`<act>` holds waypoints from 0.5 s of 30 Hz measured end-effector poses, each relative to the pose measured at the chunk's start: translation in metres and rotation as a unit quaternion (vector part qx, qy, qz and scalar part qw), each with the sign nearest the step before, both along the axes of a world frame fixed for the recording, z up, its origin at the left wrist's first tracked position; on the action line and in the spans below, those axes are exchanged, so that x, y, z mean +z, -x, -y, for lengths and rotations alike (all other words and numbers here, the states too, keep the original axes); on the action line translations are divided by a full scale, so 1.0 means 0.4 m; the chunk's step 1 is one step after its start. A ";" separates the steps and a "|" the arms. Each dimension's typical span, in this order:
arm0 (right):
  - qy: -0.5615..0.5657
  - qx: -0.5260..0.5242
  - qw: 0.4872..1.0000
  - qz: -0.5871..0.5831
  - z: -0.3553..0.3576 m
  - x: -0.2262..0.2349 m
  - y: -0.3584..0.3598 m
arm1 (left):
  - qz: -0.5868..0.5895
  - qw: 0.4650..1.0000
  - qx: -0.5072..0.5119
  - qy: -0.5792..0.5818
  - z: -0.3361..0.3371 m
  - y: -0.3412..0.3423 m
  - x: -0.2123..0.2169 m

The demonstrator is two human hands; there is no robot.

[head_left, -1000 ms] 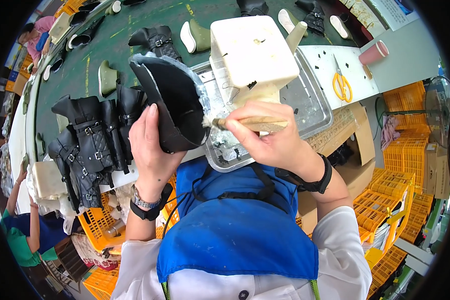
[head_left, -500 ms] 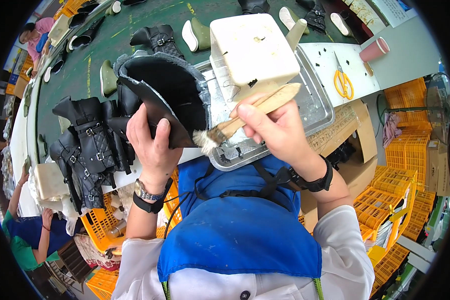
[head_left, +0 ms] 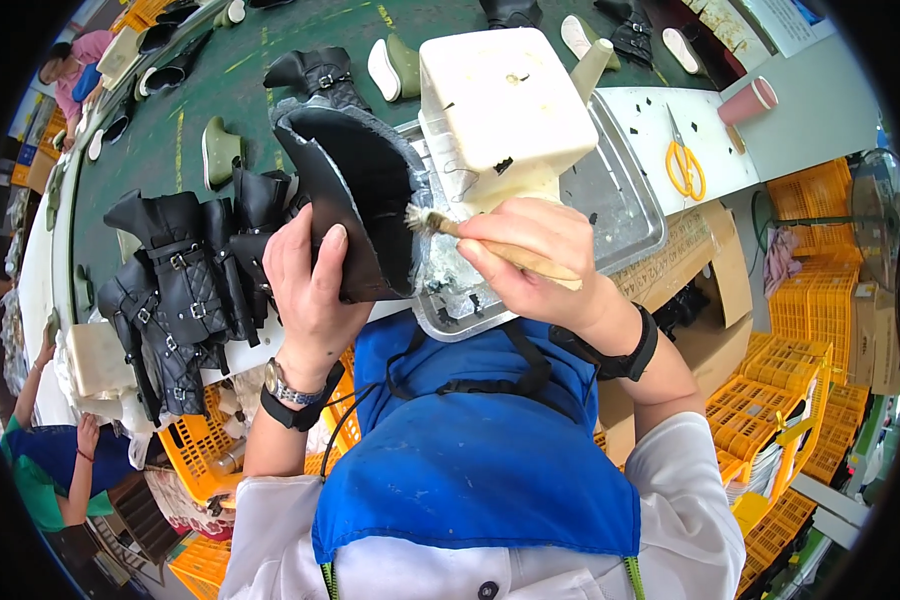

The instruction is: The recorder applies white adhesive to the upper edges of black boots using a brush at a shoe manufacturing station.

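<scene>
My left hand (head_left: 310, 265) grips a black boot upper (head_left: 335, 225) by its near left side, thumb on the outside. The wide opening faces me, and a whitish band runs along its rim. In my right hand (head_left: 535, 250) is a wooden-handled brush (head_left: 515, 258), its pale bristles at the right edge of the opening; whether they touch cannot be made out. Beneath the brush lies a metal tray (head_left: 630, 245) with whitish residue and black scraps. A cream plastic container (head_left: 505, 100) stands in the tray.
Several black buckled boot uppers (head_left: 185, 270) lie to the left. On the green conveyor belt (head_left: 240, 70) are more uppers and green boots (head_left: 220, 152). Yellow-handled scissors (head_left: 686, 165) and a pink cup (head_left: 748, 100) sit at right. Co-workers are at the left, one in pink (head_left: 90, 50).
My right hand has turned the brush, so its bristles moved up from the lower edge to the right rim. The boot upper has shifted slightly right and tilted in my left hand.
</scene>
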State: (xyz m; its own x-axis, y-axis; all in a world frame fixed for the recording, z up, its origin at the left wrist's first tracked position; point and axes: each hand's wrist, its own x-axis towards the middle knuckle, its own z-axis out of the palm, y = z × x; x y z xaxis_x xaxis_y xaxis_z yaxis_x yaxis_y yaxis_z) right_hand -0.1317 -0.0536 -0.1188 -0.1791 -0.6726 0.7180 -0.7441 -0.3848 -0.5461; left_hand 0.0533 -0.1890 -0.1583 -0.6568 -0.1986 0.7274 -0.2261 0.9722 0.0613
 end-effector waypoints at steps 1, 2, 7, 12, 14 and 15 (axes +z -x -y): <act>0.018 -0.012 1.000 -0.022 0.005 -0.001 0.006 | 0.005 1.000 -0.009 -0.013 0.001 0.000 0.000; 0.036 -0.024 0.998 -0.043 0.007 -0.002 0.009 | 0.011 0.999 -0.019 -0.027 0.001 -0.001 0.000; 0.043 -0.041 0.997 -0.050 0.023 0.014 0.027 | 0.013 0.998 -0.029 -0.053 0.022 0.018 0.001; -0.015 -0.080 0.980 0.183 -0.045 0.082 0.044 | -0.016 0.988 -0.005 -0.153 0.034 0.015 0.038; -0.047 -0.103 0.949 0.295 -0.082 0.086 0.069 | -0.064 0.935 -0.068 -0.341 0.046 -0.018 0.022; -0.074 -0.121 0.925 0.351 -0.100 0.065 0.093 | -0.095 0.889 -0.161 -0.419 0.062 -0.005 0.002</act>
